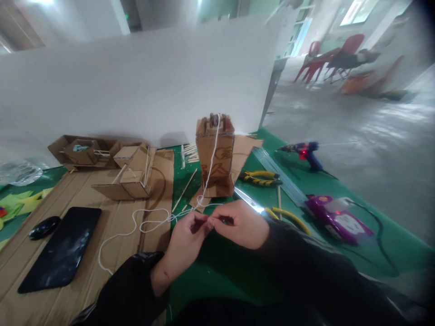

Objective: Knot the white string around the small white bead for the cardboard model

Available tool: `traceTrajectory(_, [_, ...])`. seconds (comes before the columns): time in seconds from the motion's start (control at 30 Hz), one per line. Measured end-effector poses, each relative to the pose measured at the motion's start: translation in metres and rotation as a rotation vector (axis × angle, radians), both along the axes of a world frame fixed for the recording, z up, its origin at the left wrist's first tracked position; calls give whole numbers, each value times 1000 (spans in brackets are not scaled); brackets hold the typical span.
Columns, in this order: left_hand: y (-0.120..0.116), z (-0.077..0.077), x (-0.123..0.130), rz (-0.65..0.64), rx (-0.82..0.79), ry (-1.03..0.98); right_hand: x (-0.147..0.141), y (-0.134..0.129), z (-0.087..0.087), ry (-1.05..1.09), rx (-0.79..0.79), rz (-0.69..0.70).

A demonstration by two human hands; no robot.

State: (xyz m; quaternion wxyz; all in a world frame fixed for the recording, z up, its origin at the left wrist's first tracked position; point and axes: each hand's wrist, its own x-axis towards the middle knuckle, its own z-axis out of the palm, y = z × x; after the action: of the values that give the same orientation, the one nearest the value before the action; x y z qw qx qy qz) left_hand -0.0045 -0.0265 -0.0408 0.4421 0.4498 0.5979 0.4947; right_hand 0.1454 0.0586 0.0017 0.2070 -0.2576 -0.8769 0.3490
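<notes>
My left hand (188,237) and my right hand (243,224) meet at the fingertips, both closed in a pinch. White string (154,210) runs up to my fingers; the small bit pinched between them is mostly hidden. Loose loops of this string lie left of my hands, across green table and cardboard. Just beyond them stands an upright cardboard tower (215,158). From a small wheel-like part (215,120) on its top, the string hangs down the front face.
Scissors (251,201) with yellow handles and yellow-black pliers (260,177) lie right of the tower. Further right are a glue gun (302,151) and a purple power strip (336,217). Cardboard models (136,181), a black phone (61,249) and a mouse (45,227) are at left.
</notes>
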Motion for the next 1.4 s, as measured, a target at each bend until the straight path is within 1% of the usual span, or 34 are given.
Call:
traceTrajectory(0.13, [2,1,-1,94,65,-275,3,-6,2,143,-44,45])
traceTrajectory(0.2, [2,1,-2,134,97,-374,3,-8,3,198,-28,81])
traceTrajectory(0.3, [1,2,-5,167,122,-471,2,-13,1,244,91,153])
traceTrajectory(0.37, [0,4,-7,154,123,-499,0,-15,-2,225,168,209])
traceTrajectory(0.43, [-1,6,-7,136,108,-501,-2,-17,-4,207,185,232])
traceTrajectory(0.5, [-1,7,-8,119,113,-496,-1,-17,-4,223,126,207])
traceTrajectory(0.6, [-1,8,-9,104,157,-477,2,-10,-1,240,-24,63])
traceTrajectory(0.7, [-2,9,-10,83,172,-426,7,2,3,251,-217,-110])
traceTrajectory(0.77, [-4,11,-10,43,147,-386,8,9,3,270,-380,-164])
traceTrajectory(0.83, [-7,16,-9,-17,122,-350,7,14,1,270,-512,-172])
traceTrajectory(0.9, [-11,21,-8,-75,122,-332,5,16,-2,222,-589,-138])
traceTrajectory(1.0, [-15,26,-5,-151,117,-333,0,17,-8,92,-661,-24])
traceTrajectory(1.07, [-17,25,-3,-185,104,-375,-3,18,-10,23,-679,38])
traceTrajectory(1.13, [-18,22,-1,-206,78,-415,-5,18,-10,-23,-645,71])
traceTrajectory(1.17, [-18,19,0,-213,60,-418,-7,19,-8,-46,-601,86])
traceTrajectory(1.2, [-18,17,1,-215,40,-407,-8,19,-5,-68,-534,94])
traceTrajectory(1.27, [-17,12,3,-197,0,-359,-12,20,3,-125,-352,97])
traceTrajectory(1.33, [-14,8,4,-170,-19,-315,-16,19,14,-203,-172,77])
traceTrajectory(1.4, [-12,6,5,-142,-28,-302,-19,17,26,-263,-41,51])
